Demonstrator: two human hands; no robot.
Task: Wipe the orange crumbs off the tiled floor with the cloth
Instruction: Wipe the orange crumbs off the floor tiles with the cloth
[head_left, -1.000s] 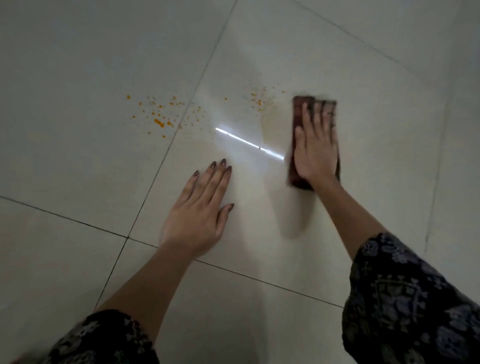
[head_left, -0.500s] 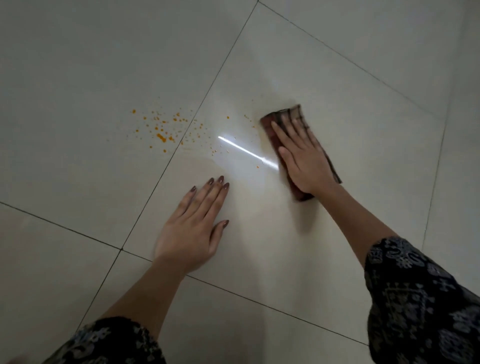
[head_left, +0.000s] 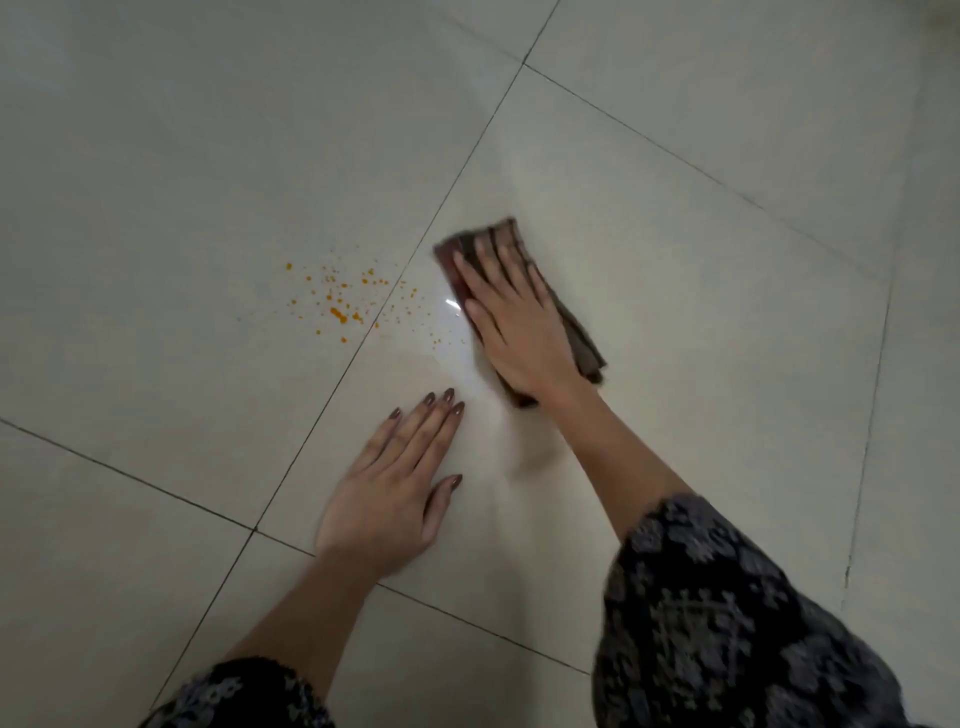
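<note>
Now cloth (head_left: 576, 332) under right hand (head_left: 514, 327).

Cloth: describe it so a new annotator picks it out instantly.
On the pale tiled floor, find the dark grout line running diagonally up the middle. Just right of it, the right hand lies flat, pressing down on the cloth, a folded brownish-red rag. It is the only dark thing lying on the tiles; the orange crumbs scattered to its left are tiny and bright.

Orange crumbs (head_left: 337, 313) on pale cream tiles (head_left: 156, 182) — brown cloth (head_left: 576, 338), dark floral-patterned sleeves (head_left: 727, 634).
</note>
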